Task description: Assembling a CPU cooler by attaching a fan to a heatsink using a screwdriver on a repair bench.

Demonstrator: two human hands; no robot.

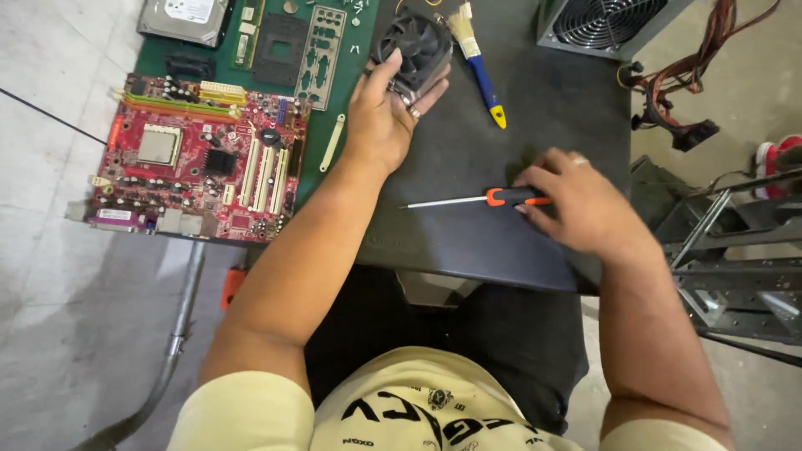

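- While the left hand (383,113) wraps its fingers around a black cooler fan (415,48), the thumb lies across the fan's near edge and the fingers curl under its right side; the fan sits at the far edge of the dark mat (468,167)
- On that same mat, the right hand (581,205) rests palm down near the right edge; its fingertips close loosely on the orange and black handle of a screwdriver (476,200), whose thin metal shaft lies flat on the mat and points left, toward the left forearm
- Just right of the fan lies a paintbrush (478,63) with a pale bristle head, a blue handle and a yellow tip; it is well apart from the right hand
- Left of the mat sits a red motherboard (200,159), with a green board (276,42) and a hard drive (184,18) beyond it
- Beyond the mat's far right corner stands a grey power supply (606,23) with a round fan grille; a bundle of cables (685,75) trails to its right
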